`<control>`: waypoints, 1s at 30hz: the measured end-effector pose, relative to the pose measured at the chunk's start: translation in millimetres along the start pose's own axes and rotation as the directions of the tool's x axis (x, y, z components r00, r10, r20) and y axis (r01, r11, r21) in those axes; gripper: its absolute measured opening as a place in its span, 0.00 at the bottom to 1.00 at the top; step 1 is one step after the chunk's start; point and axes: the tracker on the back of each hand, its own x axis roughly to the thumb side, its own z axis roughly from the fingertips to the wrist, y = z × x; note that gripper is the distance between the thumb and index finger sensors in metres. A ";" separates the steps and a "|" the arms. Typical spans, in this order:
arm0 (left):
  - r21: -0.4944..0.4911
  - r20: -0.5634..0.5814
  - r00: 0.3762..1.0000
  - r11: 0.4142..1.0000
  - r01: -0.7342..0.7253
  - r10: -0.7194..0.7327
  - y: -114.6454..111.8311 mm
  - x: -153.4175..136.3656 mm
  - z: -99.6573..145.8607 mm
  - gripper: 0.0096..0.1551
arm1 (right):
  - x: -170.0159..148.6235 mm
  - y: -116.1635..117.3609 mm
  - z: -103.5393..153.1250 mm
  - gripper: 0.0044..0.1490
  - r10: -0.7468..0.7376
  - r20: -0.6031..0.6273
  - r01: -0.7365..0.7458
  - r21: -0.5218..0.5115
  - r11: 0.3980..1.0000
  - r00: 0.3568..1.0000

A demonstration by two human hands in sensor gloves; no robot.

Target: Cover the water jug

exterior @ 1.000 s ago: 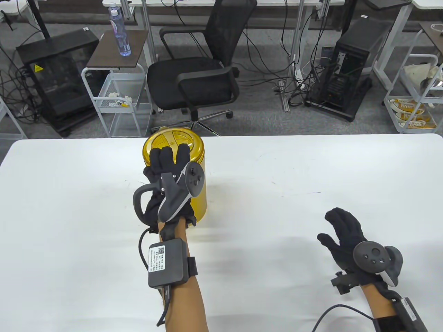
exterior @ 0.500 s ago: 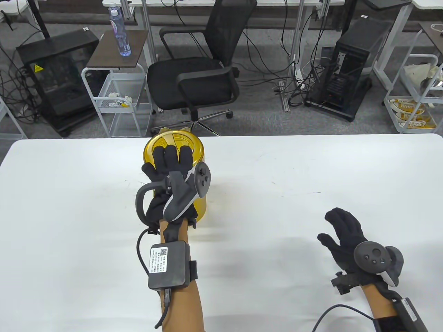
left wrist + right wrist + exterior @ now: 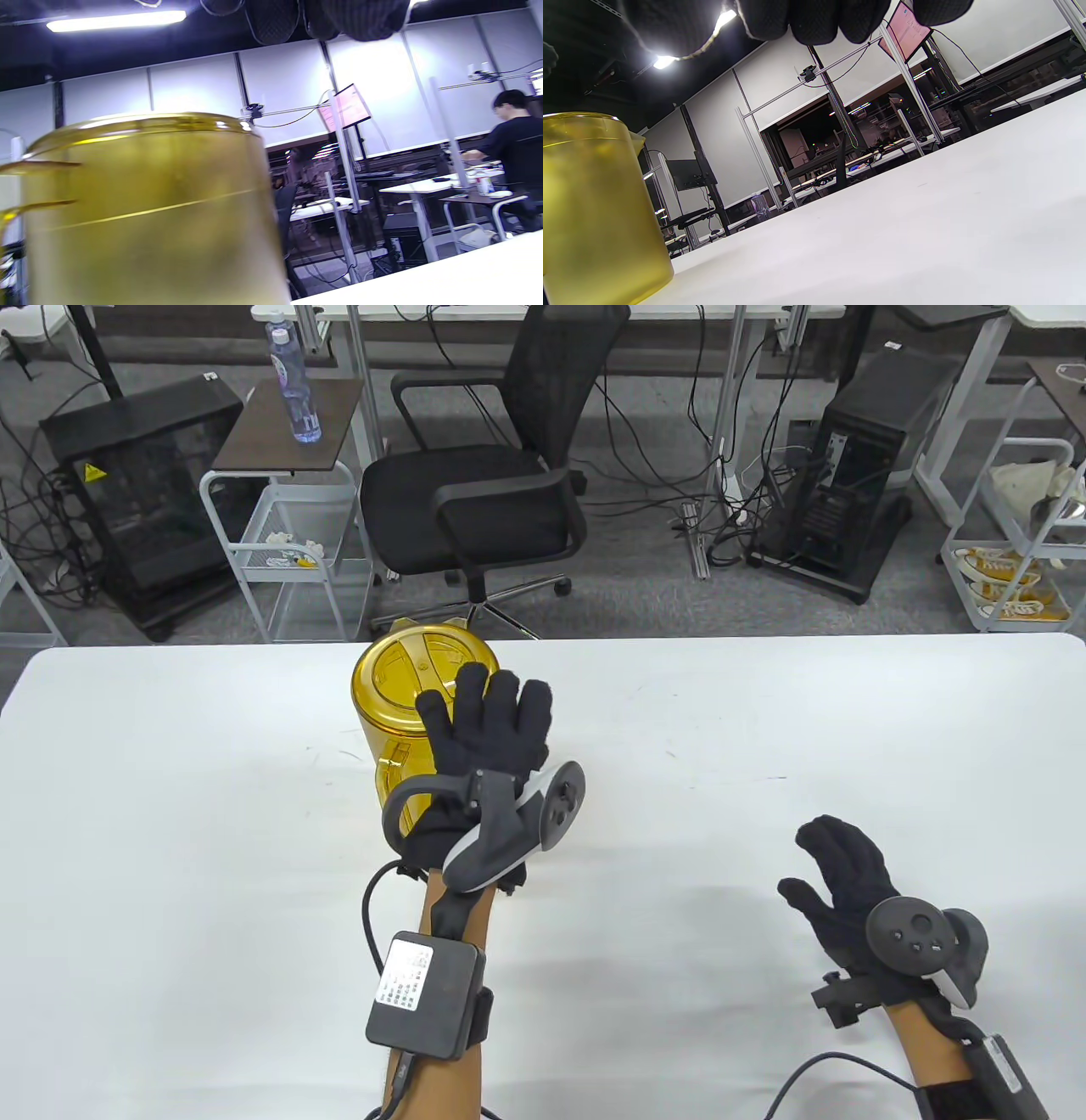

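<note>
Two hands show, both empty with fingers spread. The yellow water jug (image 3: 428,721) stands upright near the table's (image 3: 764,746) far edge, its lid (image 3: 422,668) apparently seated on top. The left hand (image 3: 488,729) hovers just right of the lid; the right hand (image 3: 848,882) rests well apart.
</note>
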 end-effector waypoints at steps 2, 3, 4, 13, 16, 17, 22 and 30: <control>0.021 0.043 0.999 1.000 0.002 -0.003 -4.6 9.2 5.2 0.35 | -0.1 0.0 0.0 0.45 0.001 -0.001 -0.001 0.000 1.000 1.000; 0.023 0.059 0.998 1.000 0.001 -0.002 -7.2 13.7 7.8 0.35 | -0.1 -0.1 0.0 0.45 0.001 -0.001 -0.001 0.000 1.000 1.000; 0.021 0.076 0.997 1.000 -0.006 0.004 -10.4 18.6 10.7 0.35 | -0.2 -0.1 -0.1 0.45 0.002 -0.002 -0.002 0.000 1.000 1.000; 0.018 0.136 0.981 0.990 -0.143 0.140 -46.7 41.8 33.6 0.36 | -0.6 0.1 -0.9 0.45 0.008 -0.007 -0.008 0.006 1.000 1.000; 0.002 0.134 0.967 0.976 -0.217 0.215 -57.6 45.9 40.6 0.37 | -0.6 0.2 -1.0 0.45 0.010 -0.008 -0.010 0.007 1.000 1.000; 0.002 0.130 0.962 0.970 -0.242 0.240 -62.1 47.7 43.7 0.37 | -0.6 0.2 -1.0 0.45 0.010 -0.008 -0.010 0.007 1.000 1.000; -0.013 0.125 0.957 0.965 -0.262 0.262 -82.5 53.1 56.3 0.37 | -0.6 -0.1 -1.2 0.45 0.010 -0.009 -0.010 0.006 1.000 1.000; -0.039 0.085 0.933 0.937 -0.348 0.350 -106.4 53.2 69.1 0.37 | -0.8 0.5 -1.6 0.45 0.012 -0.010 -0.012 0.010 1.000 1.000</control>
